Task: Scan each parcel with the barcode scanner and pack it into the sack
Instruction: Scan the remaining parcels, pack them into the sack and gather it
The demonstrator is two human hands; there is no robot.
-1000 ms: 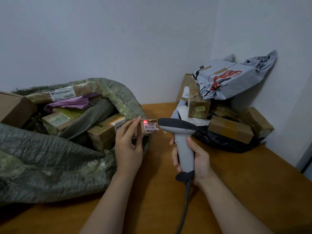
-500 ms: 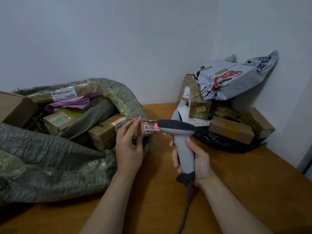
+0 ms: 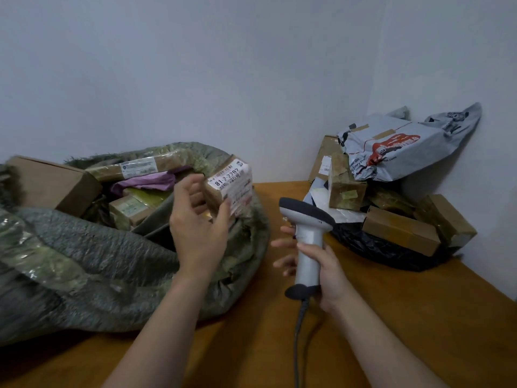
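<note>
Now packing: left hand (image 3: 195,228) grips parcel (image 3: 229,189) over sack (image 3: 84,261), right hand (image 3: 328,271) grips scanner (image 3: 307,233); next I'd drop it in.

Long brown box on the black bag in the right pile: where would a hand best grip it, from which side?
Probably across its narrow width near the middle, coming from above and the front. The long brown box lies flat with its top and front faces bare, while another box crowds its right end and the black bag bulges beneath.
</note>
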